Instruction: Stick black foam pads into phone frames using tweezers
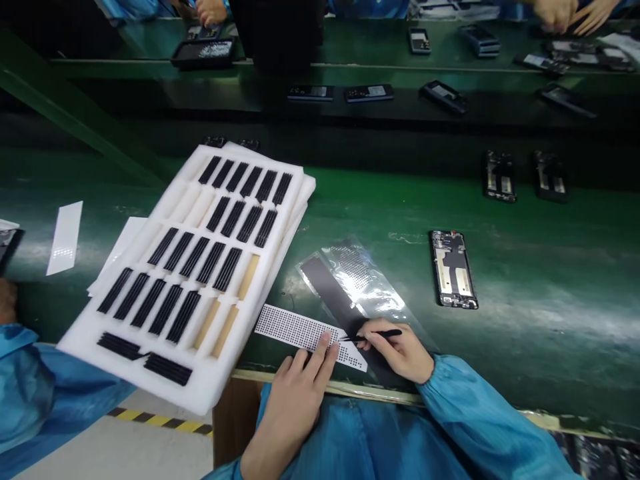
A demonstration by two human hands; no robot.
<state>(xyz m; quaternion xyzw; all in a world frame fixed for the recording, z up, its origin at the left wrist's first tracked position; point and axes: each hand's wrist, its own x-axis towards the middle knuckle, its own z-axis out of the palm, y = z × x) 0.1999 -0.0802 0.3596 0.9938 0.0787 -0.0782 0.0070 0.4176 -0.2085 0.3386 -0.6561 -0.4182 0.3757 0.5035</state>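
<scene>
My left hand (300,380) lies flat with its fingertips pressing a white perforated strip (295,333) onto the green bench. My right hand (395,350) pinches black tweezers (373,337), their tips at the strip's right part. Under both hands lies a long black strip (325,293) on a clear plastic film (373,277). To the left, a white foam tray (87,347) carries several rows of black strips and a few tan strips, with more foam stacked beneath it.
An open phone frame (453,270) lies right of the film, with several more along the green belts beyond. A white sheet (65,239) lies at far left. A co-worker's hands (560,13) work at the top right, and a blue sleeve (35,393) shows at lower left.
</scene>
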